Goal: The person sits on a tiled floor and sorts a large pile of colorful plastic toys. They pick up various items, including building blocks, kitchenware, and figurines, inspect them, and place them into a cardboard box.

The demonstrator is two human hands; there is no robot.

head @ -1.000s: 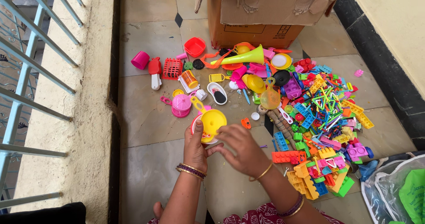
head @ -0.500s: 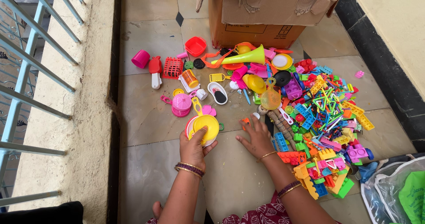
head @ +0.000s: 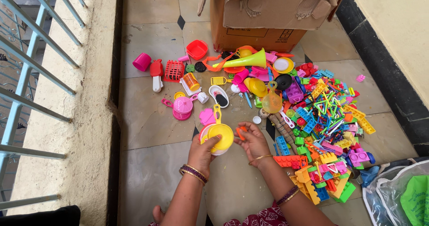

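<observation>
A yellow toy pan (head: pixel 220 136) with a long yellow handle sits just below the centre of the frame, nested in what looks like a paler dish, and the left hand (head: pixel 203 151) holds the stack from beneath, thumb hooked over the near rim. Just to its right, the right hand (head: pixel 254 142) pinches a small orange piece (head: pixel 241 132) between thumb and fingertips, close to the pan's edge but apart from it; what the piece is I cannot tell at this size.

Judging from the pose, the small piece is being brought to the pan. To do that well, the left hand should keep the pan level and steady, so the stack does not slip apart, while the right brings the piece over the open bowl rather than the rim and lets go low, so that it does not bounce out onto the tiles.

Directly above the pan lies a flat pink piece (head: pixel 207 116), and up and to the left of it a round pink pot (head: pixel 182 106). Further up, a yellow toy horn (head: pixel 245 59) lies before a brown cardboard box (head: pixel 268 11) at the top centre. The right half of the frame is heaped with bright building blocks (head: pixel 326 132). The floor is beige stone tile (head: pixel 152 119), with a pale ledge (head: pixel 85 96) and railing at the left edge.
</observation>
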